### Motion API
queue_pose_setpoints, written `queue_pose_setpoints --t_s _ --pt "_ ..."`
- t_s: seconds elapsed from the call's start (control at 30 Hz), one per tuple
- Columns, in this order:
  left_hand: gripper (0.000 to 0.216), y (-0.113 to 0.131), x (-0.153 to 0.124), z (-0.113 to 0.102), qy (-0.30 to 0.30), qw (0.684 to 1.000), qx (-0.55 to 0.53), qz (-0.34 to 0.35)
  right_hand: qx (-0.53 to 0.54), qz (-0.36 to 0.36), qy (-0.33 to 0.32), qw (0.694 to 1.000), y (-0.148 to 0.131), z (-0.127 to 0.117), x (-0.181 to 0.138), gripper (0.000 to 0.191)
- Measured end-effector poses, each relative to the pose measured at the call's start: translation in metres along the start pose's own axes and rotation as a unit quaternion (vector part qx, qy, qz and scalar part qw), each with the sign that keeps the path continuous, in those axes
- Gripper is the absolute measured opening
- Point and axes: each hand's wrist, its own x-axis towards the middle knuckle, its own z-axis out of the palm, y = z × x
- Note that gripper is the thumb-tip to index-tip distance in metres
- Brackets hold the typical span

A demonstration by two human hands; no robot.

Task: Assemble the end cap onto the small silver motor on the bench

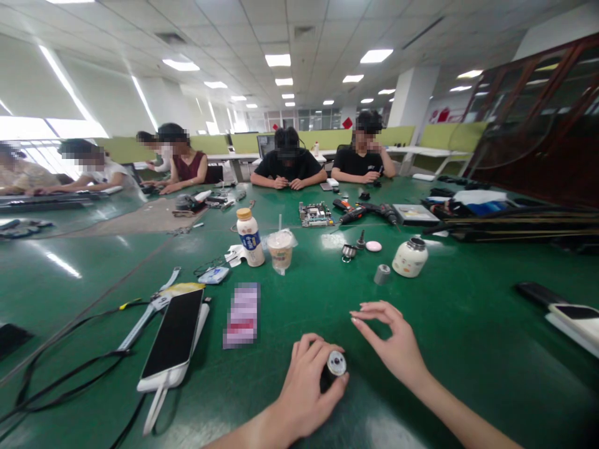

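Note:
My left hand (309, 383) is wrapped round a small dark cylinder with a round metal end (337, 362). That end faces up toward me and has a dark spot at its centre; the fingers cover much of the body. To its right, my right hand (390, 340) hovers over the green table with thumb and index fingertips brought together in a pinch. Whatever may be between those tips is too small to make out. Beyond it stands a short grey metal cylinder (382, 274), beside a lidless cream-coloured flask (410, 257).
A phone (172, 333) with a cable, straps and a blurred purple item (242, 315) lie left. Ahead stand a drink bottle (250, 237) and a cup with a straw (281, 249). Farther back are a circuit board (316, 214) and power drills (367, 212). Several people sit around.

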Motion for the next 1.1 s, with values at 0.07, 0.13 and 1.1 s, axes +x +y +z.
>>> queue_pose_setpoints --t_s 0.07,0.13,1.1 --pt "0.027 0.0 0.0 0.0 -0.005 1.0 0.0 -0.003 -0.026 0.005 -0.028 0.999 0.02 -0.001 0.009 0.014" --pt "0.028 0.0 0.0 0.0 -0.008 1.0 -0.001 -0.006 -0.037 0.012 -0.062 0.997 0.039 0.001 0.013 0.012" --pt "0.028 -0.008 0.003 0.004 0.0 0.999 -0.041 0.024 0.037 -0.014 -0.228 0.973 -0.038 -0.004 -0.012 0.009"
